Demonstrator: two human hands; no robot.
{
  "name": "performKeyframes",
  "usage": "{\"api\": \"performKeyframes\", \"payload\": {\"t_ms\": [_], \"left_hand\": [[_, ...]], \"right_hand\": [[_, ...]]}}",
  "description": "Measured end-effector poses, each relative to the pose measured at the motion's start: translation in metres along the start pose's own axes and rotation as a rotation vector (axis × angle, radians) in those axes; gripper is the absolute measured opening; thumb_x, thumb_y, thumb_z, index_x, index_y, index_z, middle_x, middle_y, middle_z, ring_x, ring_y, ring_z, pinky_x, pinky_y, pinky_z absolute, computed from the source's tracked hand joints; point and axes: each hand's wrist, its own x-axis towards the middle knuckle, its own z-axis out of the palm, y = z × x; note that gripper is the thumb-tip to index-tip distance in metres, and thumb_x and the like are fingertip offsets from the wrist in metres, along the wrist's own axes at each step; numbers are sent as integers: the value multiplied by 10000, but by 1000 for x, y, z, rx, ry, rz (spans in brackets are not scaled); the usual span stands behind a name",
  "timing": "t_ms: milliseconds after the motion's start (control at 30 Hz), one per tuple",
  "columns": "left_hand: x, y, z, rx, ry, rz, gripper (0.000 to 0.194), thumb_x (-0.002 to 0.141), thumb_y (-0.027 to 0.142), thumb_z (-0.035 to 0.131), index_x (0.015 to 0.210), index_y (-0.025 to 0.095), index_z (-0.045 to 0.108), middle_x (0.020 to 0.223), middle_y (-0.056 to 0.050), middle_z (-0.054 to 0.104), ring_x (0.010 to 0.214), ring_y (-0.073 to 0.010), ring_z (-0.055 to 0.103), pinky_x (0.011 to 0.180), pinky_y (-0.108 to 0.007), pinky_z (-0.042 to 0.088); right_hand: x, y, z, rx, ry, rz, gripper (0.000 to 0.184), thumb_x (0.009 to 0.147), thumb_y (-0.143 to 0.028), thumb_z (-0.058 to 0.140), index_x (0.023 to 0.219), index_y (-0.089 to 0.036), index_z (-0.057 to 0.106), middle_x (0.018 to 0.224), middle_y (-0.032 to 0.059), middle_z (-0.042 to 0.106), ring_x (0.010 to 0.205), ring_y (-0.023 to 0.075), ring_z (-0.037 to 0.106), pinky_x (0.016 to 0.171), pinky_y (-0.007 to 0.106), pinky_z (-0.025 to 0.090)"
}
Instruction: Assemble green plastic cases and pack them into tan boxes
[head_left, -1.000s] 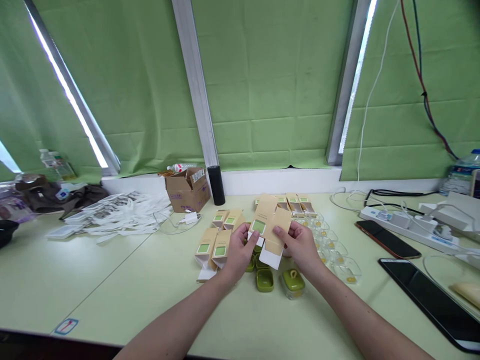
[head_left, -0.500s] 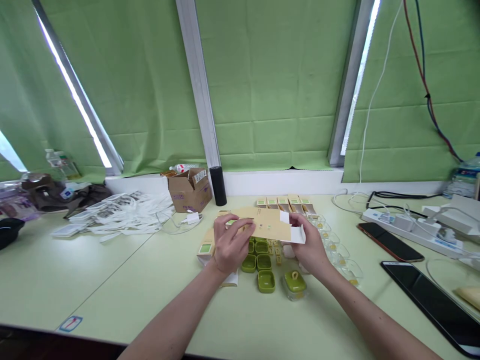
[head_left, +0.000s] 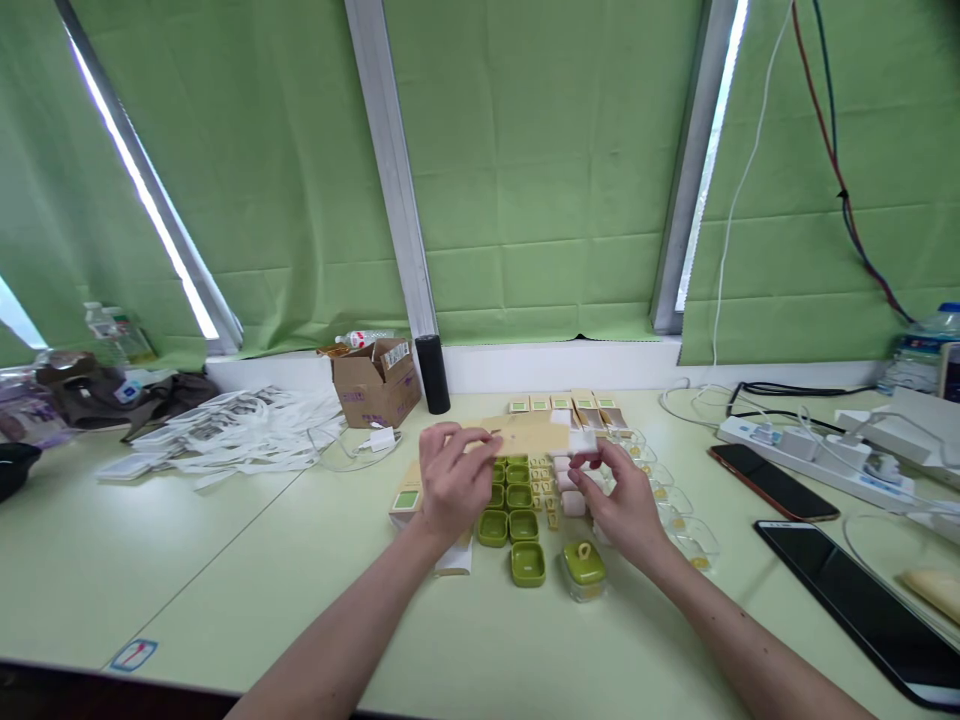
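Observation:
A tan folding carton (head_left: 534,436) with white end flaps is held up level above the table. My left hand (head_left: 456,485) is closed on its left end, and my right hand (head_left: 624,500) pinches the white flap at its right end. Below stand two columns of small green square lids or cups (head_left: 523,525), beside small yellow loop pieces (head_left: 552,520) and white rolls (head_left: 573,503). Clear plastic cups (head_left: 694,543) line up past my right hand. Nearer me sits a clear container with a green lid (head_left: 584,568). More cartons (head_left: 406,500) lie partly hidden behind my left hand.
Several small boxes (head_left: 571,402) stand in a row at the back. To the left are a brown cardboard box (head_left: 377,388), a black cylinder (head_left: 433,375) and a heap of white straps (head_left: 247,430). A power strip (head_left: 817,465), phone (head_left: 772,482) and tablet (head_left: 855,600) lie right.
The carton has tilted, so its top face now looks thinner. My right hand has shifted slightly lower and pinches the end flap. The whole view has moved a little.

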Motion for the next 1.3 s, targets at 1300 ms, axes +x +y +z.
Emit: {"api": "performKeyframes", "payload": {"t_ms": [1300], "left_hand": [[47,-114,140,564,-762,-987,280,847,468,706,912,198,744,1095,-216,793,1322,-472,536,1062,-548,282]], "right_hand": [[-17,-11,6,-196,-137,-255,224,992,-195,574,1196,-246,651,900,35,744,909,273,660,862,439,466]]}}
